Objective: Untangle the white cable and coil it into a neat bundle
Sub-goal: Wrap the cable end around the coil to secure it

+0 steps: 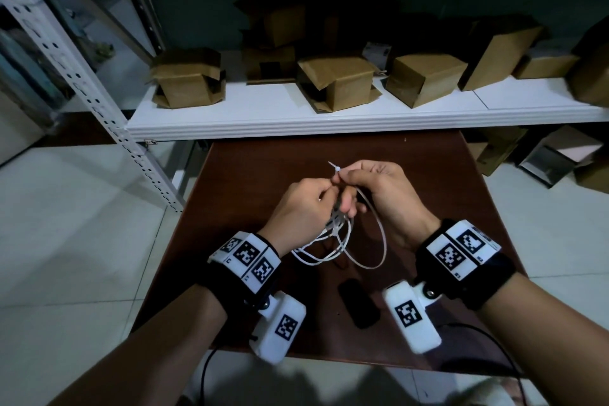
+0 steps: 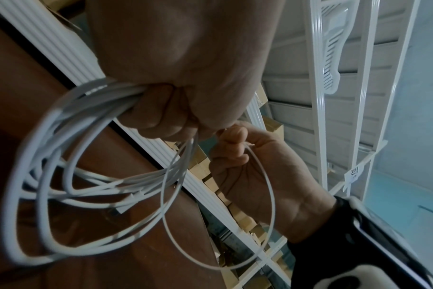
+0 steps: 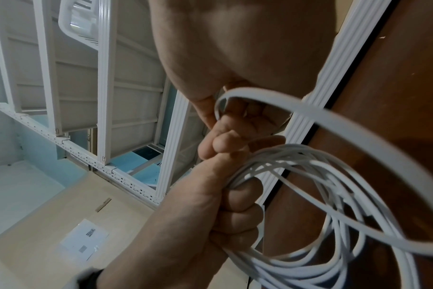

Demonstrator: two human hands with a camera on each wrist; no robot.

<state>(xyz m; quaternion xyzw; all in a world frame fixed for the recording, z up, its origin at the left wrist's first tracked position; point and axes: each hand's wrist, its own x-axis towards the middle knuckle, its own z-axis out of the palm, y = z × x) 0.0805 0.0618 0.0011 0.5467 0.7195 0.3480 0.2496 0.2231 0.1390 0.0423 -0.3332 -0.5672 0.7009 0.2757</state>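
Note:
The white cable [image 1: 313,252] is gathered into several loops that hang above the brown table [image 1: 257,168]. My left hand [image 1: 324,196] grips the bunched loops in its fist; the left wrist view shows the coil [image 2: 62,176] hanging from the curled fingers [image 2: 161,115]. A thin white zip tie [image 1: 383,241] forms a wide loop around the bundle. My right hand [image 1: 342,179] pinches the tie near its head, with the tail poking up. In the right wrist view the flat strap [image 3: 373,136] arcs over the coil [image 3: 317,176], with the left hand [image 3: 235,197] below.
A black oblong object [image 1: 359,303] lies on the table near its front edge. Behind the table a white shelf [image 1: 329,119] carries several cardboard boxes [image 1: 339,82]. A perforated white shelf post [image 1: 99,109] stands at the left. More boxes sit on the floor at right.

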